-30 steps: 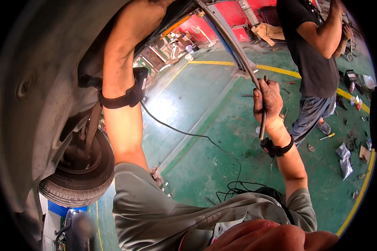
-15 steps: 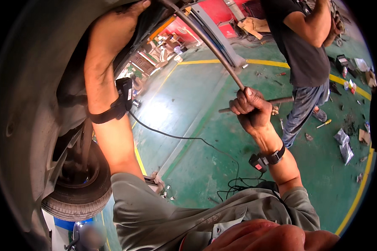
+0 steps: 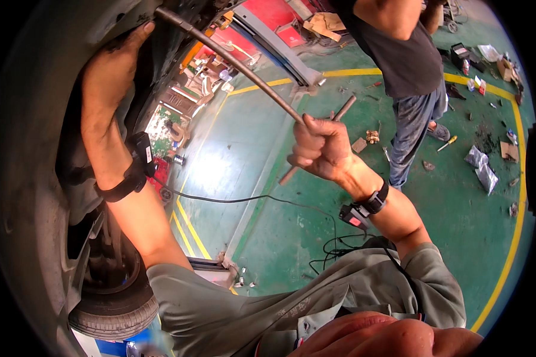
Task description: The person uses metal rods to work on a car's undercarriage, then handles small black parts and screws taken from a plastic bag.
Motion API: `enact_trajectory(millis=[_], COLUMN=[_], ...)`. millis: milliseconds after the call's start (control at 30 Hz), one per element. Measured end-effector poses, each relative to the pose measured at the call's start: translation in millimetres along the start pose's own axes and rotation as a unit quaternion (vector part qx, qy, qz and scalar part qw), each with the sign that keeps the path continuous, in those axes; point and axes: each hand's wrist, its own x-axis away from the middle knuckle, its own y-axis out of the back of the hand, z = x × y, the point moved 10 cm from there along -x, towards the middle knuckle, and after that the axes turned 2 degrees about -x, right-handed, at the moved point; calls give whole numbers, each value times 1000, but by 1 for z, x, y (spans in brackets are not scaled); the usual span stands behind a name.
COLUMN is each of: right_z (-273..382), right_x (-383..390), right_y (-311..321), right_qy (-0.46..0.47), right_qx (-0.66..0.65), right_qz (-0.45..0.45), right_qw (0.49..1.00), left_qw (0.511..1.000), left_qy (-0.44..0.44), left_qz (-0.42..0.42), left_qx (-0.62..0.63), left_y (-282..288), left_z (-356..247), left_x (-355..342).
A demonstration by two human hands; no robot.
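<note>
My right hand (image 3: pixel 321 146) is closed round the grip of a T-handle wrench (image 3: pixel 244 71), where its long shaft meets the sliding crossbar (image 3: pixel 345 108). The shaft slants up and left, and its socket end (image 3: pixel 170 16) touches the dark vehicle underside (image 3: pixel 110 21). Raised beside that end, my left hand (image 3: pixel 110 71) lies against the bodywork. Its thumb is stretched toward the socket; the other fingers are hidden. A strapped black device with a cable (image 3: pixel 220 200) sits on my left forearm, and another near my right wrist.
A tyre (image 3: pixel 116 315) hangs at lower left. Another person (image 3: pixel 399 65) in dark clothes stands at upper right. Tools, a silver bag (image 3: pixel 482 169) and scraps lie on the green floor beyond. A lift post (image 3: pixel 280 47) stands at the back. Loose cable coils lie near my right elbow.
The crossbar has turned from nearly level to a steep slant within my right hand. The view has shifted, and the shaft's socket end and my left thumb now show more fully.
</note>
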Motion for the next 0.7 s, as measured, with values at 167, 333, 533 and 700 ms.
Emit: enact_trajectory(millis=[167,333,533,700], right_z=[12,-1,20,45], right_x=[2,-1,18,30], right_y=[7,10,14,5], right_qy=[98,37,145,216], right_qx=[92,-34,180,294], right_qz=[-18,24,-15,-44], right_qw=[991,998,973,930], left_qw=[999,998,987,996], left_qy=[-47,-6,-112,-14], left_qz=[-9,23,-61,-35], left_qx=[0,52,101,84], left_y=[0,1,13,-9], left_z=[1,-1,-11,37], left_x=[0,-2,1,6])
